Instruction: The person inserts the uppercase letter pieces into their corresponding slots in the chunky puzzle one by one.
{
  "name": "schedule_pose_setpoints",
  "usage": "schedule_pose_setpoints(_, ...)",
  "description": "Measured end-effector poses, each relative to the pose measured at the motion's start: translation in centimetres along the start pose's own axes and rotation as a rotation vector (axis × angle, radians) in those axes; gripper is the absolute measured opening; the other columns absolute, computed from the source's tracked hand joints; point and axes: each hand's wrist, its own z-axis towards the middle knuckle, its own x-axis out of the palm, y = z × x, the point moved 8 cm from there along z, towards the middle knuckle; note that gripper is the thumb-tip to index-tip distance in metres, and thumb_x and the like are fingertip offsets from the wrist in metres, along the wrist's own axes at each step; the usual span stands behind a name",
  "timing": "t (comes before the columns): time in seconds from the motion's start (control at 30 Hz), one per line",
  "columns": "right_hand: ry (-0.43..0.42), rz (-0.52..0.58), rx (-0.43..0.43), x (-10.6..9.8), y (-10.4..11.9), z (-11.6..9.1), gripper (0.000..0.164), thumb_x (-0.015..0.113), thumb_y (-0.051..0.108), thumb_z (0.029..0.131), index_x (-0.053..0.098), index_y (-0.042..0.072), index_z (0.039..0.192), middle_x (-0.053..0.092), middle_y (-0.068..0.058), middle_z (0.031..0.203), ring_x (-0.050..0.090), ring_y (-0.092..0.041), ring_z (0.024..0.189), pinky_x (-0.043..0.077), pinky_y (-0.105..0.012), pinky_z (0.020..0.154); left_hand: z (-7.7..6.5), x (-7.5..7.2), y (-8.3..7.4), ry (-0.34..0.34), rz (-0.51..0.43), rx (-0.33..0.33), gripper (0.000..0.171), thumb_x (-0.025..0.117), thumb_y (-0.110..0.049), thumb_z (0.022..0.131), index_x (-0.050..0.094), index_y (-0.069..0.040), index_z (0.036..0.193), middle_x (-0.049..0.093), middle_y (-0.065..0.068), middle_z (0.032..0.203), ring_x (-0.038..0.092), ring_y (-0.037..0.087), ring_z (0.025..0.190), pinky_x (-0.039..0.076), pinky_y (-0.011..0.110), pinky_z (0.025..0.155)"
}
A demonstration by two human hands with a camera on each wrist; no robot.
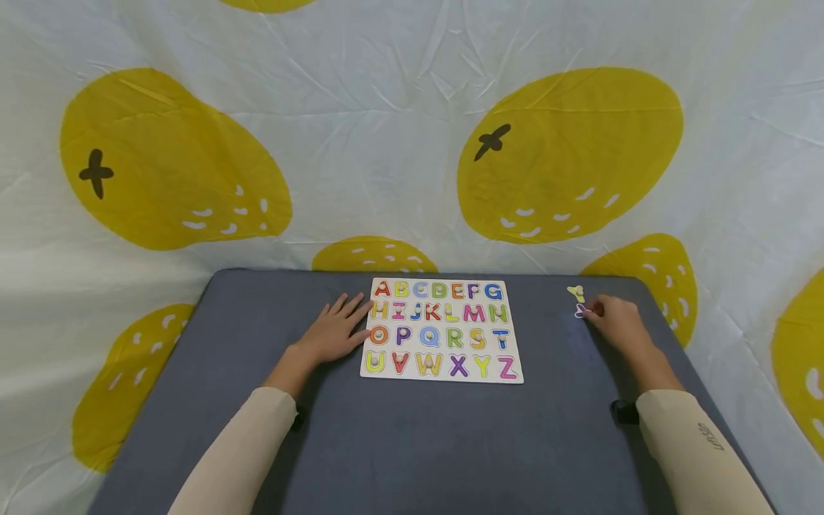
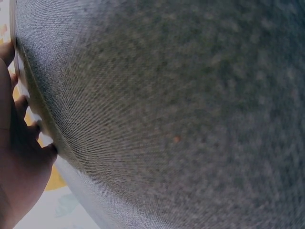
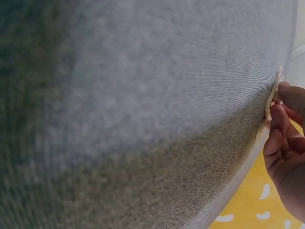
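Note:
A white alphabet puzzle board [image 1: 444, 352] with colourful letters lies on the grey table. My left hand [image 1: 331, 335] rests flat with fingers spread, its fingertips at the board's left edge; the left wrist view catches these fingers [image 2: 32, 148] at its far left. Over on the right, my right hand [image 1: 616, 322] pinches a small purple-edged letter puzzle piece [image 1: 580, 311] between thumb and fingers, low over the table. Just beyond it lies a yellow Y-shaped puzzle piece [image 1: 576, 292]. Edge-on in the right wrist view, the held piece [image 3: 272, 93] appears between fingertips and tabletop.
Most letters on the board carry small knobs, while X, Y and Z in the bottom row show none. The grey table [image 1: 450, 450] ends at a white cloth backdrop [image 1: 373, 164] printed with big yellow fruit.

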Motion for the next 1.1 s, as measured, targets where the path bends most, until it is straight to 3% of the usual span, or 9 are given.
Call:
schedule_pose_setpoints(0.23,-0.052,-0.002,-0.049,-0.7,0.9,-0.5,0.014,0.074,0.011,0.095,0.072,-0.003,0.092,0.069,-0.014,0.077,0.061,-0.033,0.073,0.046,-0.055,0.076,0.0,-0.1,0.0,-0.002,0.004,0.003,0.071,0.046,-0.052,0.107,0.021,-0.024,0.167,0.019,0.01,0.173,0.01,0.042,0.16,0.014,0.067,0.124)
schedule_pose_setpoints(0.43,-0.017,0.008,-0.098,-0.7,3.2,-1.2,0.015,0.074,0.012,0.096,0.073,-0.004,0.095,0.072,-0.016,0.084,0.066,-0.034,0.079,0.049,-0.059,0.081,0.1,0.0,0.2,0.002,0.008,-0.001,0.071,0.045,-0.053,0.107,0.02,-0.024,0.167,0.017,0.009,0.174,0.01,0.041,0.16,0.013,0.068,0.124)
schedule_pose_setpoints(0.77,-0.028,0.023,-0.228,-0.2,8.6,-2.3,0.006,0.077,0.006,0.092,0.073,0.001,0.092,0.069,-0.01,0.083,0.061,-0.021,0.074,0.051,-0.041,0.07,0.1,0.0,0.2,0.011,0.002,-0.002,0.071,0.045,-0.053,0.107,0.019,-0.025,0.167,0.015,0.008,0.174,0.009,0.041,0.16,0.012,0.067,0.125)
schedule_pose_setpoints(1.1,-0.01,0.045,-0.351,1.4,15.0,-3.5,0.012,0.08,0.006,0.089,0.076,0.003,0.1,0.068,-0.007,0.092,0.06,-0.018,0.079,0.054,-0.035,0.07,-0.1,-0.2,0.0,0.003,-0.006,0.009,0.07,0.046,-0.05,0.108,0.022,-0.022,0.167,0.017,0.01,0.174,0.011,0.043,0.16,0.013,0.069,0.124)
